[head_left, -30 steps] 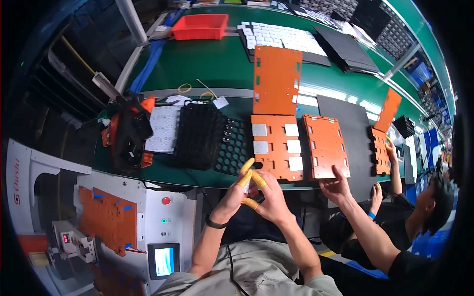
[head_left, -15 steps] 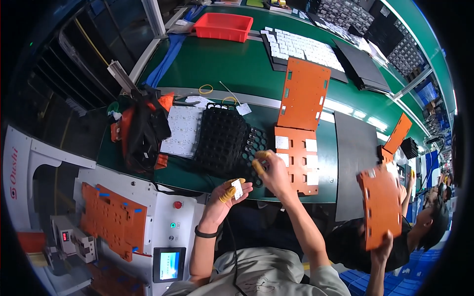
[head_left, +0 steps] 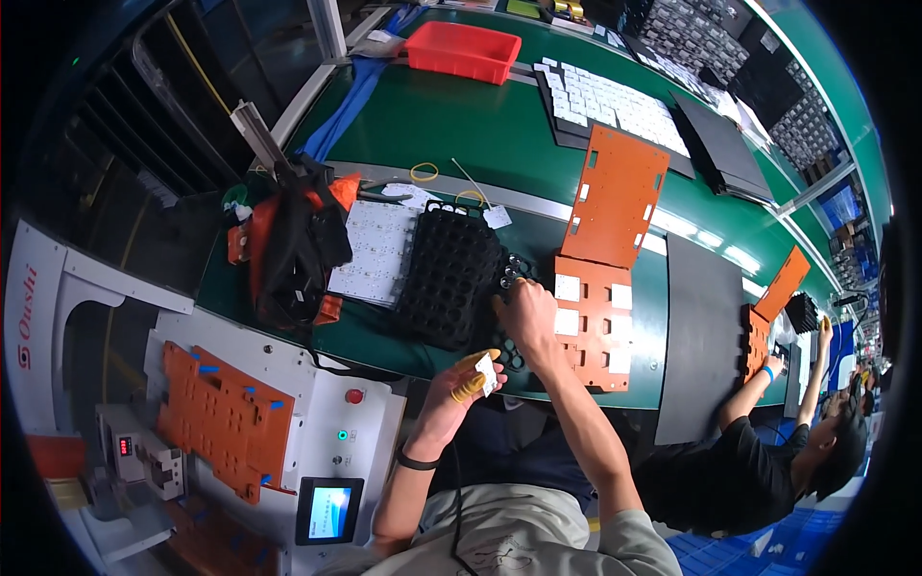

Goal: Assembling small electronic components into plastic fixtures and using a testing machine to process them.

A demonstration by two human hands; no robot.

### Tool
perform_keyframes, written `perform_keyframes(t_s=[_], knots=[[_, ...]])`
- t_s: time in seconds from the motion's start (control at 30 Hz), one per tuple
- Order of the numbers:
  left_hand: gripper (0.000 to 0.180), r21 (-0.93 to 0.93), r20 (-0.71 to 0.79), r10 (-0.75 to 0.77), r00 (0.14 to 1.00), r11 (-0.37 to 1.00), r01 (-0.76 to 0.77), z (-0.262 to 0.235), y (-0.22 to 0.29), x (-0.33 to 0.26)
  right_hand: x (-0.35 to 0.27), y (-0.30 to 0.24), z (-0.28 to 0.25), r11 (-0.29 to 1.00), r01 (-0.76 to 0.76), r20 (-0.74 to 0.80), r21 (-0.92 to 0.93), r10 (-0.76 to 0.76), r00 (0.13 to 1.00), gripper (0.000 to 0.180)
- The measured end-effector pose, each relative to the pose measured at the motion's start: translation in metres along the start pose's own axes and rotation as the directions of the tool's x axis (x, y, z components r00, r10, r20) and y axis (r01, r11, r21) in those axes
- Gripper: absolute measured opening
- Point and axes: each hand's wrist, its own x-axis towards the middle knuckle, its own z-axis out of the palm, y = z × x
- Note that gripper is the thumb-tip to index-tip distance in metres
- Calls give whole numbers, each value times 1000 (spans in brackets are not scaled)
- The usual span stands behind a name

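My left hand (head_left: pixel 451 396), with yellow finger cots, is closed on a small white circuit board (head_left: pixel 488 375) near the bench's front edge. My right hand (head_left: pixel 530 322) is bent over a black tray with round holes (head_left: pixel 509 357), fingers pinched down beside small clear round parts (head_left: pixel 514 266) at its far end. Its fingertips are hidden, so what they hold cannot be seen. Just right of it lies an orange fixture (head_left: pixel 593 353) with several white boards (head_left: pixel 568 288) in it, its orange lid (head_left: pixel 615 197) raised behind. A stack of black hole trays (head_left: pixel 447 288) stands left of my right hand.
White board sheets (head_left: pixel 370 245) and a black-and-orange bag (head_left: pixel 303 254) lie left. A black mat (head_left: pixel 703 326) covers the bench at right, where a co-worker (head_left: pixel 759 461) works. Farther back are a red bin (head_left: pixel 463 53) and rows of white boards (head_left: pixel 615 104). A machine (head_left: pixel 279 422) stands front left.
My right hand has moved farther out and left, down to the clear round parts. My left hand still holds the board. The co-worker's raised orange plate is gone from view. The view has shifted slightly.
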Motion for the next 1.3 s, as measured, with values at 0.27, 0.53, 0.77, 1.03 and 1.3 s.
perform_keyframes(t_s=[0.27,0.53,0.77,1.03,1.3], knots=[[65,-93,-4,163,987,982,-163,12,11,1,-45,-7,-53,600,-87,91,795,24,996,24],[77,120,27,353,935,928,-353,38,24,-17,-89,-7,-115,327,109,39,939,-417,908,29],[70,517,2,604,797,682,-518,79,20,-32,-92,1,-142,428,178,86,886,-529,845,30],[61,860,101,778,621,246,-447,90,18,-42,-102,4,-158,530,325,72,784,-596,800,34],[58,876,208,790,577,111,-469,92,9,-49,-112,9,-151,483,346,-4,805,-578,816,28]])
